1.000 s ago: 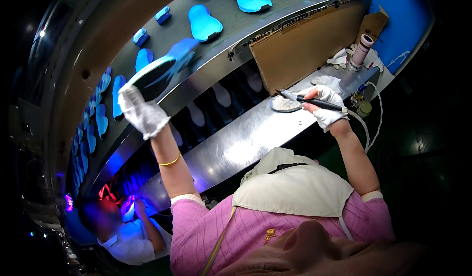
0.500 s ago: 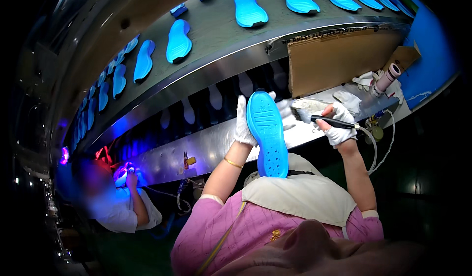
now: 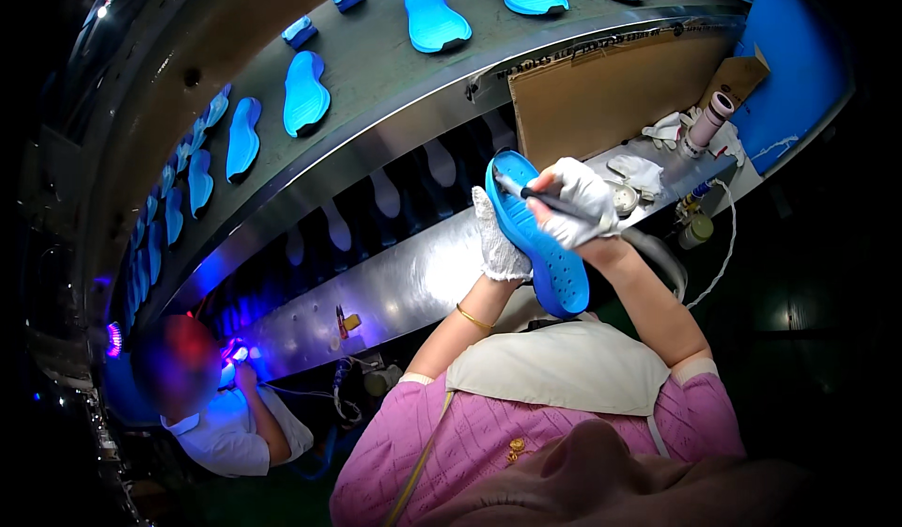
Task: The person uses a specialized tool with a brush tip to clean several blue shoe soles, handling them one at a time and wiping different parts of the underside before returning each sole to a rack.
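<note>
Left hand (image 3: 496,242) grasps the blue sole (image 3: 537,236) — now tilted lower; right hand (image 3: 575,201) clenches the brush (image 3: 545,198), touching it.

matt blue foam/rubber sole (image 3: 540,245), dimpled; knit cloth gloves (image 3: 498,245); shiny brushed metal bench (image 3: 395,287); matt cardboard (image 3: 601,95).

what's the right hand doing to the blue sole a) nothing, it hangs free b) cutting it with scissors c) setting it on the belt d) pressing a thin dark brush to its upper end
d: the gloved right hand holds a thin dark brush with its tip on the upper end of the blue sole, which the gloved left hand holds up.
</note>
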Motion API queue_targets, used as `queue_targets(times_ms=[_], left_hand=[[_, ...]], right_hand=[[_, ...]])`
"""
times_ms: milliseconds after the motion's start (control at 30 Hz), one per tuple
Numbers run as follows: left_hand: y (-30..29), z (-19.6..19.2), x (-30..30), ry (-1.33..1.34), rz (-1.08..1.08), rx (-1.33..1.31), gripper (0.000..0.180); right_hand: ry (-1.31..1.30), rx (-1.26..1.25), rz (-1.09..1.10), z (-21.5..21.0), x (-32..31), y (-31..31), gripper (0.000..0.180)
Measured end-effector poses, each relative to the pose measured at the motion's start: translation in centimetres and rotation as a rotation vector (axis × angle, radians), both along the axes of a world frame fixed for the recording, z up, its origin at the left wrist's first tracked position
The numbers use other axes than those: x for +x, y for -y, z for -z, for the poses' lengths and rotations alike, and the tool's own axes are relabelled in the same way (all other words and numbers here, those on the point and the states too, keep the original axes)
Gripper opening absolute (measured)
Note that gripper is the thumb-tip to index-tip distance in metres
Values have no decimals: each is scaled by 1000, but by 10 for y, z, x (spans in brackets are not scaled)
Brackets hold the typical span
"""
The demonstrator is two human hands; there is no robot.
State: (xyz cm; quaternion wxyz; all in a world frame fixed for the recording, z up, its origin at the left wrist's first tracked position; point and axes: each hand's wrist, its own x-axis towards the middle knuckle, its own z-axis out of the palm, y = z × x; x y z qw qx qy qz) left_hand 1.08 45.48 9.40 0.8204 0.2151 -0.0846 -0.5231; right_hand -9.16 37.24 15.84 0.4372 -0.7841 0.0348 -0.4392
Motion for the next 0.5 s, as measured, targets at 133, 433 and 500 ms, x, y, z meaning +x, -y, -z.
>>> queue_targets(times_ms=[133,433,500], left_hand=[[-9,2,2,17,76,-35,81],[-10,1,20,26,118,-6,96],[-9,-2,25,39,133,-13,97]], right_hand=[[-30,370,-57,-8,-8,-11,19],[-100,250,-40,8,-20,-25,18],[-17,-16,33,5,-21,-24,18]])
